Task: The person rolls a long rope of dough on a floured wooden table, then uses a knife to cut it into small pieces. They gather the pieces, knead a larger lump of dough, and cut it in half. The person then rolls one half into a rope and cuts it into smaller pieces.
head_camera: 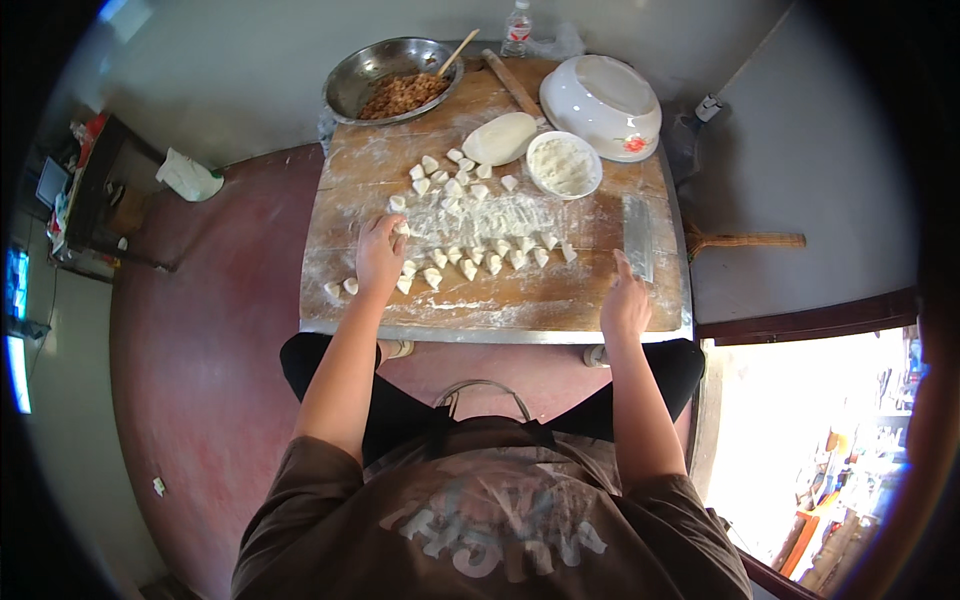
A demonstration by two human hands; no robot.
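The thumb and fingertips of my left hand (379, 255) are closed around a small dough piece (402, 228) at the left of the floured wooden board (480, 309). Several cut dough pieces (468, 268) lie in rough rows to its right, and a looser group (451, 187) sits farther back. At the board's right side, my right hand (628, 306) lies at the near end of a flat rectangular metal blade (638, 236), apparently a cleaver. Its index finger points along the blade's left edge. My palm hides any handle, so I cannot tell whether it is gripped.
At the back stand a steel bowl (337, 94) of filling with a wooden utensil (457, 52), a rolling pin (511, 82) and an upturned white basin (600, 105). A smooth dough lump (499, 139) touches a bowl of flour (564, 166). Behind them stands a plastic bottle (517, 31).
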